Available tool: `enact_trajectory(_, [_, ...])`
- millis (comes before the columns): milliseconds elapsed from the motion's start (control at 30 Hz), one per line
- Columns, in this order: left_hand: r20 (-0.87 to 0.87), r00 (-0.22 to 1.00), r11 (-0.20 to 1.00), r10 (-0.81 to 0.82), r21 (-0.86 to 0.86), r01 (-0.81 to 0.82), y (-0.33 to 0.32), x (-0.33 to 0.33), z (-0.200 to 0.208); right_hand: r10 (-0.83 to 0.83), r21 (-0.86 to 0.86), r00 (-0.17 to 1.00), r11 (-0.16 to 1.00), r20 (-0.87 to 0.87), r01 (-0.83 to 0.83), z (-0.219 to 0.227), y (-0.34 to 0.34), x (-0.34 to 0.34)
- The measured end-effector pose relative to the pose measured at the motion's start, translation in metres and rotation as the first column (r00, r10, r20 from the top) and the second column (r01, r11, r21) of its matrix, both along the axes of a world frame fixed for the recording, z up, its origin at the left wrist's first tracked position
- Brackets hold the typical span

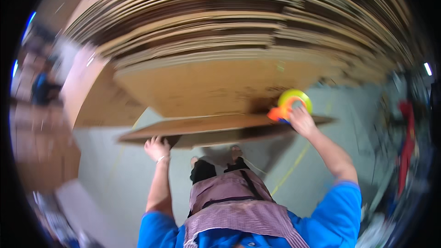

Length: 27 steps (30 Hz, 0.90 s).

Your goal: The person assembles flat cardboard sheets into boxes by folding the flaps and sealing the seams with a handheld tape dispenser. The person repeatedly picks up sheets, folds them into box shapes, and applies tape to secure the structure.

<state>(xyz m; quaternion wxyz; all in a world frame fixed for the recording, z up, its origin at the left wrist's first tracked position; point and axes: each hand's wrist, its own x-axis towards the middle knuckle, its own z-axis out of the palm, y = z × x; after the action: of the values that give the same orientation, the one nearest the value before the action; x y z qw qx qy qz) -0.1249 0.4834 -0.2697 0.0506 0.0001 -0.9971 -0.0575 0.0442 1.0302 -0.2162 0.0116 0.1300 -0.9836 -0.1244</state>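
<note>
Our apron (236, 222) lies nearest, below both hands. Our left hand (157, 148) grips the near edge of the carton (206, 125), which spans between our hands; our right hand (301, 118) is closed round the tape gun (285, 105). Whether it also touches the carton, we cannot tell. We'd best keep the left grip firm and the card level.

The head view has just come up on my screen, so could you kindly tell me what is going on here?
A person is handling a folded cardboard piece. Their left hand is at its near edge, toward the left end; blur hides how firmly it grips. Their right hand holds an orange tape dispenser with yellow tape near the right end. Beyond rises a stack of flat cardboard.
</note>
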Motion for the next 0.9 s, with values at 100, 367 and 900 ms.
enact_trajectory(100, [-0.234, 0.865, 0.896, 0.444, 0.103, -0.432, 0.002, 0.012, -0.015, 0.054, 0.006, 0.993, 0.998, 0.103, -0.055, -0.015, 0.01, 0.004])
enact_trajectory(367, [0.41, 0.514, -0.093, 0.753, 0.84, -0.535, -0.089, 0.065, -0.062, -0.066, -0.102, 0.966, 0.99, 0.252, 0.095, -0.022, 0.001, 0.033])
enact_trajectory(900, [0.262, 0.731, 0.548, 0.63, 0.517, -0.658, -0.558, 0.256, 0.042, -0.226, -0.069, 0.899, 0.96, 0.375, 0.27, 0.06, -0.392, -0.142])
